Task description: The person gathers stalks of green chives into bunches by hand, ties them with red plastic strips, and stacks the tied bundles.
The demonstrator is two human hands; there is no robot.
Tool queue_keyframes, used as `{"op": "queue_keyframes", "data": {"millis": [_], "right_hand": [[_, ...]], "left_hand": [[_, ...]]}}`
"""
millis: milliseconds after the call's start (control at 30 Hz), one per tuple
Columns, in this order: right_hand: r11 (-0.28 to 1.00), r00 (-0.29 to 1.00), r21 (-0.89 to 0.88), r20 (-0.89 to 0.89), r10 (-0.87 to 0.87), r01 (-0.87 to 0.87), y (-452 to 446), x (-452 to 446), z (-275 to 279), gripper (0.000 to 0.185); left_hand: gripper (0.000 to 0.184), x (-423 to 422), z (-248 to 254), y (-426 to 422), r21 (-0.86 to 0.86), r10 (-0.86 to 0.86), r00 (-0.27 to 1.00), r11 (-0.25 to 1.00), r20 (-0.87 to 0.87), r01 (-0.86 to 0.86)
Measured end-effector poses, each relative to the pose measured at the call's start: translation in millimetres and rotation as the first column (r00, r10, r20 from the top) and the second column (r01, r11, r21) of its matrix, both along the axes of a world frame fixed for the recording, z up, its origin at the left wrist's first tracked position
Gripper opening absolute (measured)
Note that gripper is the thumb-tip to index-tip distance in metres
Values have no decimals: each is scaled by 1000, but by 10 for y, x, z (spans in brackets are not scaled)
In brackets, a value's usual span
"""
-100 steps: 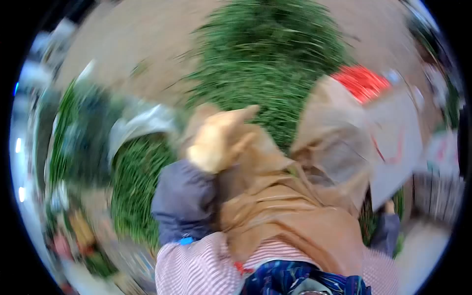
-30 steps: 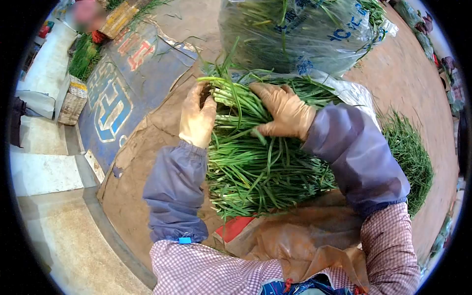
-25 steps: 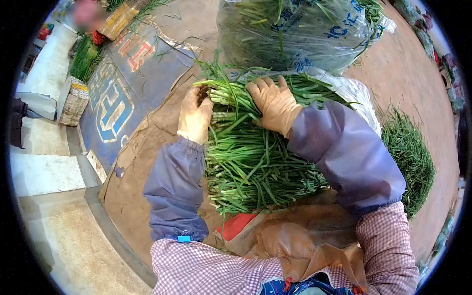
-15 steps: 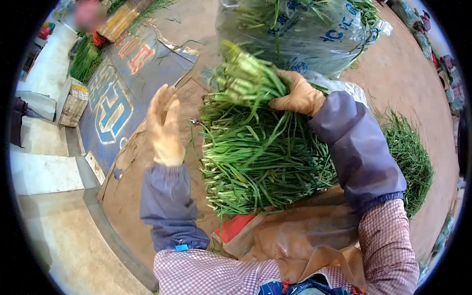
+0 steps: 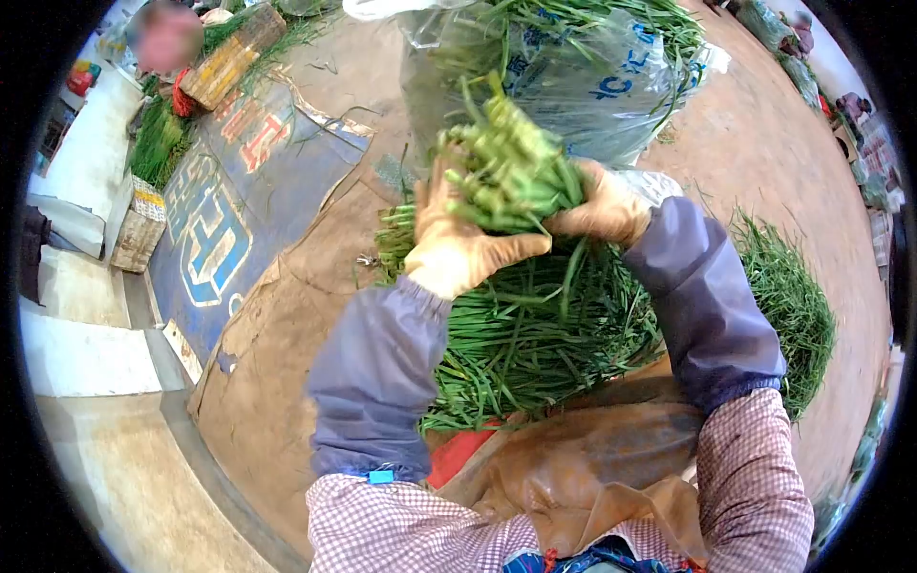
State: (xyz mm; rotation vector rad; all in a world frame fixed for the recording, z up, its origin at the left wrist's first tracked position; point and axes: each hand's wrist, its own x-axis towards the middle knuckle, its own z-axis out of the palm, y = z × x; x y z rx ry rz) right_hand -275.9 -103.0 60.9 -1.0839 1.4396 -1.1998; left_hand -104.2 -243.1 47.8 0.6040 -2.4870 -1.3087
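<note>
A bundle of long green leafy stalks [image 5: 511,167], like garlic chives, is gripped by my gloved right hand [image 5: 604,208], its pale cut ends tilted up and to the left. My gloved left hand [image 5: 458,244] lies against the left side of the bundle, thumb stretched out beneath it and fingers extended; the bundle's cut ends are smeared by motion. Below both hands rests a large pile of the same stalks [image 5: 544,334], laid crosswise in front of my brown apron [image 5: 573,444].
A clear plastic bag [image 5: 573,86] with blue print, filled with greens, stands beyond the pile. More greens [image 5: 783,315] lie at the right. A blue printed sheet [image 5: 215,239] covers the floor at the left, near a box [image 5: 141,224]. Another person [image 5: 167,38] is at the far left.
My left hand has moved right and up, from standing apart to touching the bundle. My right hand has shifted slightly right and down, still holding the bundle.
</note>
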Motion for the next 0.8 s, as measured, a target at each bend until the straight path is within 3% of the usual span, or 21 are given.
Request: {"op": "queue_keyframes", "data": {"millis": [33,67,100,133,167,200,233,300,333,367,400,433,500,567,600,633,667,767,800], "right_hand": [[997,998,-74,-55,-1,-3,-3,94,-92,60],[987,1000,-161,-10,5,-6,-1,180,-133,58],[954,982,-291,-190,13,-69,-42,187,-147,60],[983,777,-165,-628,-40,-83,21,156,-89,61],[999,391,-44,-920,-29,-30,95,160,74,63],[995,341,95,-936,93,-9,151,184,259,72],[954,363,295,-896,255,59,205,177,526,75],[742,434,651,-721,540,159,270,89,942,82],[911,490,391,-824,284,130,417,-49,917,93],[988,545,91,-839,9,124,547,-156,941,104],[995,637,-92,-764,-102,49,564,-273,944,118],[983,689,-181,-712,-132,2,551,-285,850,119],[927,789,-370,-588,-177,-68,321,-142,641,122],[932,757,-342,-638,-140,-117,149,152,545,127],[919,875,-385,-469,-118,-82,106,220,456,128],[920,819,-391,-540,-194,-40,116,238,469,124],[930,887,-367,-431,-167,-3,127,273,440,112],[927,954,-367,-247,-171,71,145,328,337,77],[919,961,-382,-206,-187,97,141,345,308,65]], "left_hand": [[114,-89,-81,44,257,-37,985,963,-168,80],[100,-179,-136,94,486,-35,946,851,-324,198],[77,-241,-185,164,631,67,848,699,-526,337],[74,-272,-216,168,553,30,856,775,-516,307],[74,-291,-208,234,551,78,780,751,-620,363],[73,-268,-140,269,566,76,771,725,-632,393],[72,-247,-79,293,581,74,764,697,-641,420],[71,-276,-119,369,617,175,727,678,-664,400],[71,-291,-128,399,633,226,704,667,-674,393],[73,-285,-118,396,629,164,750,673,-641,390],[76,-262,-98,372,623,101,790,678,-604,389],[79,-240,-80,345,617,36,827,685,-561,389],[79,-289,-73,386,591,-10,768,632,-641,502],[80,-393,-61,632,642,184,634,428,-751,636],[74,-438,-162,670,684,230,661,428,-715,591],[63,-444,-245,729,668,206,663,465,-720,581],[52,-444,-245,793,650,182,664,501,-725,571],[46,-442,-142,773,820,257,782,254,-568,513],[49,-395,-139,694,777,137,826,450,-547,440]]}}
